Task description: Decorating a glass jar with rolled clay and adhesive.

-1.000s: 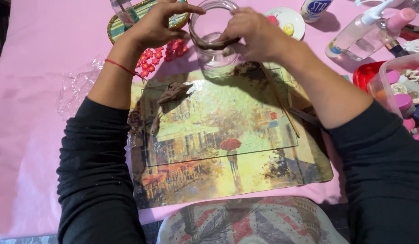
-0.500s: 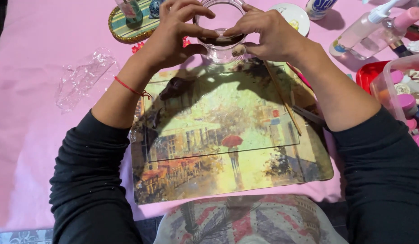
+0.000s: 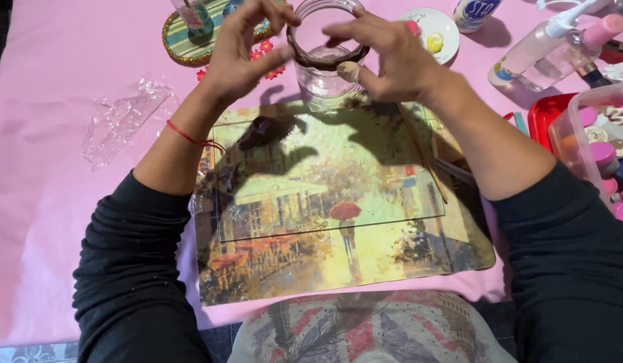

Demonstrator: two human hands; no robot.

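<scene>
At the twelve o'clock edge of the painted street-scene placemat (image 3: pixel 338 222), on the pink tablecloth (image 3: pixel 56 134), stands a clear glass jar (image 3: pixel 323 64), upright with its open mouth facing up at the camera. A dark brown strip (image 3: pixel 325 59), seemingly a soft band of clay or cord, runs round the jar just under the rim.

The left hand (image 3: pixel 241 57) sits at the jar's nine o'clock, fingers spread and curled, thumb and forefinger pinched lightly toward the strip at the jar's ten o'clock; whether they actually grip it or only press on it cannot be told. The right hand (image 3: pixel 388 57) sits at three o'clock, fingers half closed, its forefinger reaching over the rim toward one o'clock and its thumb pressing on the strip at about four o'clock. Both hands are equally near; the jar lies squarely between them, its long axis vertical, so the strip wraps in a level ring that the fingers meet from either side.

A dark brown lump (image 3: pixel 259 131) lies on the placemat at the jar's seven o'clock, apart from both hands. A thin wooden stick (image 3: pixel 425 161) lies on the placemat at five o'clock. Crumpled clear plastic wrap (image 3: pixel 126 117) rests well off at nine o'clock, a small white dish with yellow paint (image 3: pixel 432 30) at two o'clock, and clear spray bottles (image 3: pixel 547 47) farther to three o'clock.
</scene>
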